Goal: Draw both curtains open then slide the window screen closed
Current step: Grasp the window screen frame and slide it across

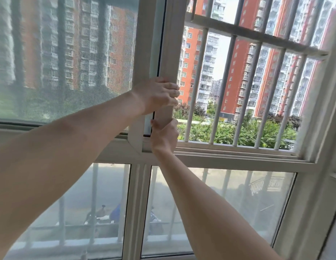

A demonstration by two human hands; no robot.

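My left hand (157, 94) is clenched around the upright edge rail of the window screen (170, 53), fingers (172, 91) curled over its right side, so the rail runs straight up from my grip. The mesh spreads away to the left of my knuckles, covering the left pane. My right hand (164, 136) grasps the same rail just below, thumb pressed on its inner face, fingers wrapped behind where I cannot see them. The two hands sit near each other, not touching. Right of my fingers the opening is uncovered, with the white security bars (225, 87) beyond it. Under my right wrist lies the sill track (238, 150).
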